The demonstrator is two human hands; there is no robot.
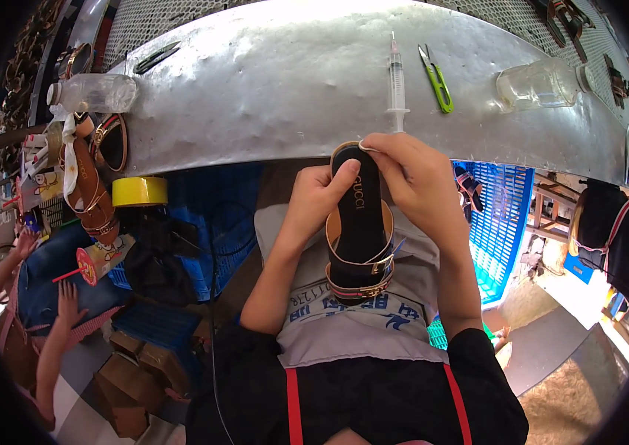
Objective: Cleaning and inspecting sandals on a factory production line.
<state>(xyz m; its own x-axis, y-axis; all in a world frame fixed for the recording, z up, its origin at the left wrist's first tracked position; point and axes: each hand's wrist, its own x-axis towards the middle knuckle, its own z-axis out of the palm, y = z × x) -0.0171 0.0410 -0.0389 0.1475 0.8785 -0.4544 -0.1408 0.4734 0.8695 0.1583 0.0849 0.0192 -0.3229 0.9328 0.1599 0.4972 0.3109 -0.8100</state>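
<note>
My left hand (311, 199) grips a sandal (359, 215) over my lap, its thumb lying on the black insole. The sandal has gold lettering, a tan edge and straps with gold metal trim at its near end. My right hand (417, 174) is closed at the sandal's far end, fingertips against the rim. A small pale bit shows at those fingertips; I cannot make out what it is. Just beyond my hands, a plastic syringe (397, 85) lies on the metal table (270, 96). Green-handled thread snips (437, 80) lie to its right.
Clear bottles lie at the table's left (99, 94) and right (541, 84). Black snips (157, 58) lie far left. Yellow tape (140, 191) and more sandals (92, 185) are at left. A blue crate (503, 215) stands below right. Another person's hand (69, 302) is at left.
</note>
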